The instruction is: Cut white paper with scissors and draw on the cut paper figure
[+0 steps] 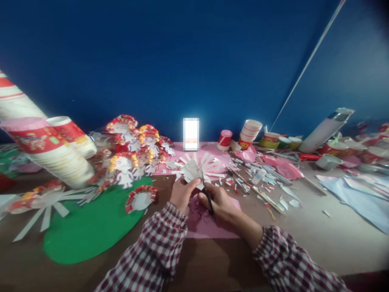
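At the middle of the table my left hand (184, 194) pinches a piece of white paper (191, 170) by its lower edge. My right hand (221, 201) is closed around the black handles of a pair of scissors (208, 198), whose blades point up and away from me against the paper's right side. Behind the paper a white cup cut into spread strips (209, 166) lies on pink paper. Below both hands is a pink sheet (219, 231) with dark marks on it.
Paper figures with red and yellow curled hair (123, 164) stand left, by a green oval sheet (100, 227) and stacked paper cups (57, 150). Paper scraps (273, 182), pens and a brush lie right. A glowing white rectangle (191, 134) is before the blue wall (152, 61).
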`<move>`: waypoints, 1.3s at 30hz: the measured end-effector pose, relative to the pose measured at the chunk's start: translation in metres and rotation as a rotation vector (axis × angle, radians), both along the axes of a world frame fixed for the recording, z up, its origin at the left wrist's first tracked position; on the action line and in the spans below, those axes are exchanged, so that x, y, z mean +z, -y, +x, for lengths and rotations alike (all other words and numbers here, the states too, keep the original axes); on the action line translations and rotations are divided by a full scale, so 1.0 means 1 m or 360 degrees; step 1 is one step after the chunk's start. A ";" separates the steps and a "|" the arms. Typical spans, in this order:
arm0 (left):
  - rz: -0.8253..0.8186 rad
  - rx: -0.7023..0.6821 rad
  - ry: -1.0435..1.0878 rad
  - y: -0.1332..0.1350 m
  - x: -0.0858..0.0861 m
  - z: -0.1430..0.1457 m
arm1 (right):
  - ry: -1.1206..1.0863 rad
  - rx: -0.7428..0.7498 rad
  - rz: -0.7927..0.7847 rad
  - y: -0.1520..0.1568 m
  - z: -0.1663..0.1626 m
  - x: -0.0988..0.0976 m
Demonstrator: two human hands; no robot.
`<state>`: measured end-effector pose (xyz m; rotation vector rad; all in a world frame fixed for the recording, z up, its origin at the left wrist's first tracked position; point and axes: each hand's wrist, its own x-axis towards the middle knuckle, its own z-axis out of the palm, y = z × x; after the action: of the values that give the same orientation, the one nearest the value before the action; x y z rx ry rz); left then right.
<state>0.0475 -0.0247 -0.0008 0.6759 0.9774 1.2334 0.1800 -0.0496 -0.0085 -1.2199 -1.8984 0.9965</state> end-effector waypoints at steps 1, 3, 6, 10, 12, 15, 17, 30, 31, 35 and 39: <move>0.0013 0.0001 0.0008 0.000 0.000 0.000 | -0.0001 0.0002 -0.0004 0.000 0.000 0.000; 0.0028 -0.0002 0.0014 0.000 0.000 0.000 | -0.0007 -0.0010 -0.0002 0.001 0.000 0.000; 0.0027 -0.0003 -0.0014 0.000 0.001 0.000 | -0.0013 -0.0033 0.0012 0.001 -0.001 -0.002; 0.0060 0.0004 -0.0020 -0.002 -0.001 0.000 | 0.0013 -0.0058 0.0030 -0.001 0.000 -0.005; 0.0077 0.0005 -0.0020 -0.003 -0.003 0.000 | 0.0012 -0.0050 0.0026 -0.001 0.000 -0.005; 0.0095 -0.0006 -0.0018 -0.003 -0.006 -0.001 | -0.0036 -0.0024 0.0008 0.000 -0.001 -0.003; 0.0110 -0.0011 -0.0011 -0.004 -0.007 -0.001 | -0.0077 -0.0006 -0.0006 0.001 -0.001 0.000; 0.0009 -0.0015 -0.0001 0.000 0.002 -0.001 | -0.0086 -0.0014 -0.0009 0.000 -0.001 -0.002; 0.0000 -0.0016 0.0005 0.000 0.002 0.000 | -0.0092 -0.0007 -0.0017 0.000 -0.001 -0.002; -0.0009 -0.0022 0.0037 0.000 0.002 0.000 | -0.0051 -0.0011 -0.0009 0.000 -0.001 -0.002; 0.0033 0.0002 0.0065 -0.001 0.000 0.001 | -0.0018 -0.0040 0.0022 0.000 -0.001 -0.002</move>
<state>0.0485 -0.0237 -0.0010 0.6637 0.9324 1.2551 0.1787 -0.0491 -0.0110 -1.2249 -1.8739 0.9731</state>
